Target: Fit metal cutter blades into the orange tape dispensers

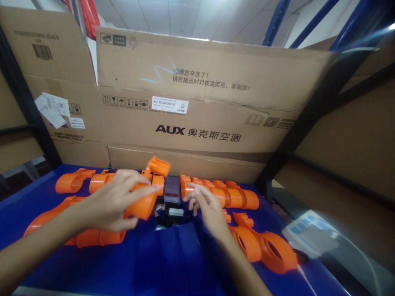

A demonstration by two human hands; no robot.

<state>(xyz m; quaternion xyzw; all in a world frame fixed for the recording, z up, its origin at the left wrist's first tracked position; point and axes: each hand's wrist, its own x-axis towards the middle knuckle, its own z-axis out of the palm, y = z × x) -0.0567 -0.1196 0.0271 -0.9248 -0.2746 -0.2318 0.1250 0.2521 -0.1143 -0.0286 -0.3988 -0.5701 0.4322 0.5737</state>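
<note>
My left hand (pixel 112 201) is wrapped round an orange plastic cylinder part (pixel 142 205), holding it just above the blue cloth (pixel 173 259). My right hand (pixel 205 207) hovers beside it with fingers loosely spread, its fingertips close to a dark phone (pixel 172 190) that leans up in the middle. A row of orange plastic parts (pixel 228 195) lies behind my right hand. Two more orange ring-shaped parts (pixel 268 248) rest to its right.
Other orange parts (pixel 72 181) lie at the left on the cloth. Large cardboard boxes (pixel 197 102) form a wall behind the work surface. A black and blue rack frame (pixel 311 107) rises on the right. A white device with a cable (pixel 311 236) sits at the right edge.
</note>
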